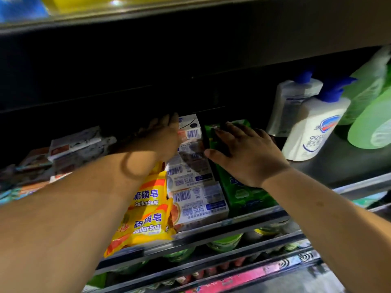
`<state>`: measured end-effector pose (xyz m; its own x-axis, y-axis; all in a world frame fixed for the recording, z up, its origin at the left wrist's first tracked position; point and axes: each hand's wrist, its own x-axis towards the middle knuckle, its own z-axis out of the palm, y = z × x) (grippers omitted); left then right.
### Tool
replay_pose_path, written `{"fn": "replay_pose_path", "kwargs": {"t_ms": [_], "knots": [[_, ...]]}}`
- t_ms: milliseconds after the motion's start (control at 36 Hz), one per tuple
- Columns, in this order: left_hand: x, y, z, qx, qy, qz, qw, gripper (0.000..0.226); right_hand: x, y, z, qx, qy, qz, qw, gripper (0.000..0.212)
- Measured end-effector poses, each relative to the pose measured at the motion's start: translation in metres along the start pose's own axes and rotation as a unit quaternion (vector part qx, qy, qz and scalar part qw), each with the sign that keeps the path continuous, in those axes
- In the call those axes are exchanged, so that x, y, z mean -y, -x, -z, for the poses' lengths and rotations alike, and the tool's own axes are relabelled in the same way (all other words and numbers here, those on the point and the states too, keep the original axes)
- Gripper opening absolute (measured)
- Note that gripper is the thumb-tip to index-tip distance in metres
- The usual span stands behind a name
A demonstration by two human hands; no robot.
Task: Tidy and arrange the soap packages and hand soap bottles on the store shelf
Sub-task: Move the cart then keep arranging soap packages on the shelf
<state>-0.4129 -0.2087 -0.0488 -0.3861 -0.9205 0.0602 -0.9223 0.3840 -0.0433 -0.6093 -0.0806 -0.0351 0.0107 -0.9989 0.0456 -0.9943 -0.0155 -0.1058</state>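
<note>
Head view shows me the shelf [211, 227] holding yellow sulfur soap packs [148, 208], a row of white soap boxes [194, 187], green soap packs [239, 193] and, further right, hand soap bottles [313, 132]. The left hand [163, 138] lies straight-fingered, fingers together, against the rearmost white box. The right hand [247, 153] rests spread-fingered on the green packs. I can't see the shelf's dark back, and the packages at left are blurred.

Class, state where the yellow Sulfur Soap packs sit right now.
The yellow Sulfur Soap packs lie left of centre in the head view, at the front of the shelf, immediately left of the white soap boxes.
</note>
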Motion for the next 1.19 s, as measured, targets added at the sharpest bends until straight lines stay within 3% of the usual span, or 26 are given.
{"fn": "replay_pose_path", "kwargs": {"t_ms": [333,417,472,611,750,861,1000,1083,1194], "knots": [[-0.001,0.009,0.006,0.01,0.035,0.003,0.999,0.074,0.001,0.001,0.003,0.002,0.018,0.011,1.0,0.074],[-0.002,0.023,0.016,0.027,0.029,0.007,0.999,0.077,0.001,0.001,0.003,-0.001,0.02,0.012,1.0,0.082],[-0.001,0.032,0.026,0.011,0.018,-0.005,1.0,0.079,0.001,0.0,0.002,0.0,0.014,0.006,1.0,0.083],[0.017,0.062,0.05,-0.044,0.028,-0.064,0.997,0.051,0.004,0.002,0.007,0.009,-0.017,-0.011,1.0,0.082],[0.049,0.117,0.072,-0.048,0.051,-0.043,0.997,0.06,0.009,0.006,0.011,-0.025,-0.01,-0.026,0.999,0.08],[0.091,0.162,0.072,-0.116,0.097,-0.05,0.987,0.056,0.017,0.009,0.016,-0.042,0.028,-0.029,0.998,0.077],[0.141,0.219,0.08,-0.092,0.069,0.035,0.993,0.044,0.038,0.018,0.034,-0.009,0.121,-0.039,0.992,0.053],[0.183,0.25,0.068,-0.119,0.081,0.089,0.986,0.049,0.051,0.019,0.038,-0.069,0.15,-0.025,0.986,0.062],[0.23,0.291,0.057,-0.125,0.081,0.134,0.98,0.037,0.099,0.02,0.038,-0.134,0.067,0.045,0.988,0.073]]}}
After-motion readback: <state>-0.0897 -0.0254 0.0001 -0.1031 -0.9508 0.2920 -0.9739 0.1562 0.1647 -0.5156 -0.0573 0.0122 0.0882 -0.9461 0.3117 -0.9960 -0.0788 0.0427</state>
